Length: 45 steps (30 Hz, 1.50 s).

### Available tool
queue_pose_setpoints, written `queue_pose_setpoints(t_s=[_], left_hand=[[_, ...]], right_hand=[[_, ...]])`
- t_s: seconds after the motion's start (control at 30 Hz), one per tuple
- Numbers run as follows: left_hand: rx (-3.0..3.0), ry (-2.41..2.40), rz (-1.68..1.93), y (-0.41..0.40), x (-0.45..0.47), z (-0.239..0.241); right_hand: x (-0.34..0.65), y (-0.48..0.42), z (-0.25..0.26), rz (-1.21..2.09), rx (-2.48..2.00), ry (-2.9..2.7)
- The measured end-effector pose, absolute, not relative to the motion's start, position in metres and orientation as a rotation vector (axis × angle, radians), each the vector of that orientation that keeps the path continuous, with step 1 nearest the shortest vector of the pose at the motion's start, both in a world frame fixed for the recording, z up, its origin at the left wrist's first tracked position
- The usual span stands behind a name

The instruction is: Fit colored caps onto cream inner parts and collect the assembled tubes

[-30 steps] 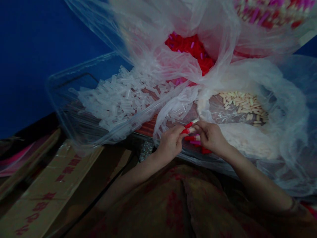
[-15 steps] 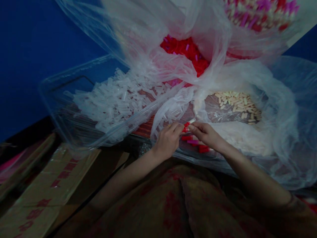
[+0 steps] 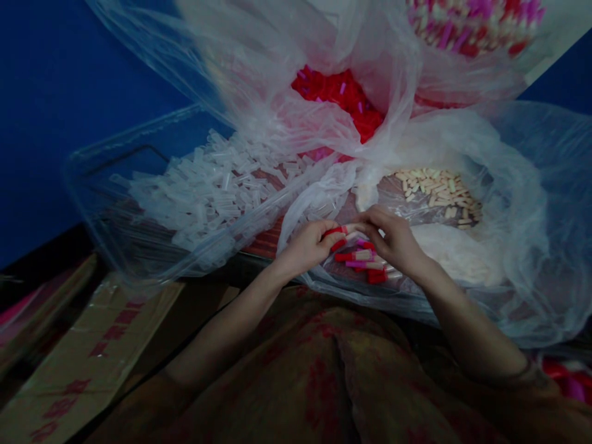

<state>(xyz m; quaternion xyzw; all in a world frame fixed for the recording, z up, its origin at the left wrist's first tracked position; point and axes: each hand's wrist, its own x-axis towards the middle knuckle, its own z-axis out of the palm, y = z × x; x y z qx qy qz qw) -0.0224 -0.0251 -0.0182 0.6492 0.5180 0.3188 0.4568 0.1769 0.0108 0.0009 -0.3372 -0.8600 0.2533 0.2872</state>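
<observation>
My left hand [image 3: 311, 245] is closed around a small red-and-white tube [image 3: 341, 230], and a second red piece [image 3: 339, 245] shows just below it at the fingertips. At the tube's pale end, the fingers of my right hand [image 3: 391, 237] are bent and pinched together. Their tips partly hide that end. Right below both hands lies a small pile of red and pink capped tubes [image 3: 365, 264] on clear plastic. A heap of short beige plugs [image 3: 441, 191] sits beyond my right hand in an opened plastic bag [image 3: 522, 203].
At left, a clear plastic bin [image 3: 139, 271] holds many short clear tubes [image 3: 203, 191]. Behind it a bag contains red and pink pieces [image 3: 345, 92]. More coloured pieces [image 3: 476, 24] are at the top right. A cardboard box [image 3: 92, 364] stands at lower left.
My right hand has shifted slightly right and its fingers have arched up. My left hand has turned, showing more of the red pieces. The pile below is less covered.
</observation>
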Motion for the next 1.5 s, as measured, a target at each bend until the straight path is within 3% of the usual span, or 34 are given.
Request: queue_pose_setpoints(t_s=[0.2, 0.4, 0.63, 0.97, 1.3, 1.5], left_hand=[[2.089, 1.679, 0.775, -0.031, -0.003, -0.013], [2.099, 1.76, 0.577, -0.024, 0.01, -0.026], [2.147, 1.626, 0.542, -0.036, 0.013, -0.054], [2.319, 1.609, 0.511, -0.033, 0.02, -0.058], [2.271, 1.422, 0.374, -0.015, 0.012, -0.071], [2.33, 1.467, 0.234, -0.009, 0.022, -0.063]], right_hand=[[0.173, 0.017, -0.001, 0.685, -1.051, -2.105], [0.2, 0.027, -0.014, 1.018, -1.133, -1.92], [0.239, 0.019, -0.043, 0.722, -1.305, -2.401], [0.237, 0.013, -0.04, 0.48, -1.319, -2.804], [0.259, -0.009, -0.046, 0.718, -1.242, -2.296], [0.236, -0.024, -0.054, 0.561, -1.116, -2.55]])
